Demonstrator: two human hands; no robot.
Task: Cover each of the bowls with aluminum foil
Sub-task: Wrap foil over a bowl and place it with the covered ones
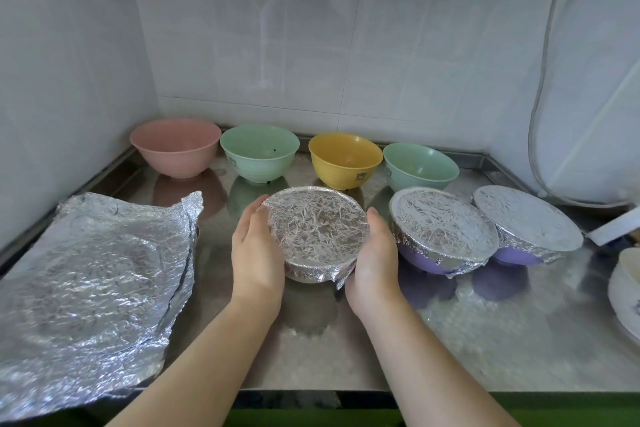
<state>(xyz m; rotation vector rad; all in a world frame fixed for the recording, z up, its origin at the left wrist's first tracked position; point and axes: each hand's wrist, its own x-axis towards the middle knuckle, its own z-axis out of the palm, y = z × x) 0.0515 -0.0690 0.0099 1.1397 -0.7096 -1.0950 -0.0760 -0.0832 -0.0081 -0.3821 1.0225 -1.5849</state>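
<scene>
- White tiled walls close off the corner behind the steel tabletop point(311, 350), where all the bowls stand.
- My left hand point(256, 253) and right hand point(375, 253) cup the foil-covered bowl point(317, 229) at the centre from 9 and 3 o'clock, fingers curved against its wrapped rim, pressing the foil down.
- Done, as far as I can judge: two purple bowls at 3 o'clock, the nearer one point(443, 229) and the farther one point(528, 218), each capped in foil and touching one another; the centre bowl looks nearly finished, with a loose foil flap at its near right edge.
- Left to do: four uncovered bowls in a row at 12 o'clock — pink bowl point(176, 147), green bowl point(259, 152), yellow bowl point(345, 159), second green bowl point(420, 166).
- These open bowls look empty, save dark specks in the first green one; what the covered ones hold is hidden.
- Spare foil sheets point(93, 281) lie stacked at 9 o'clock.
</scene>
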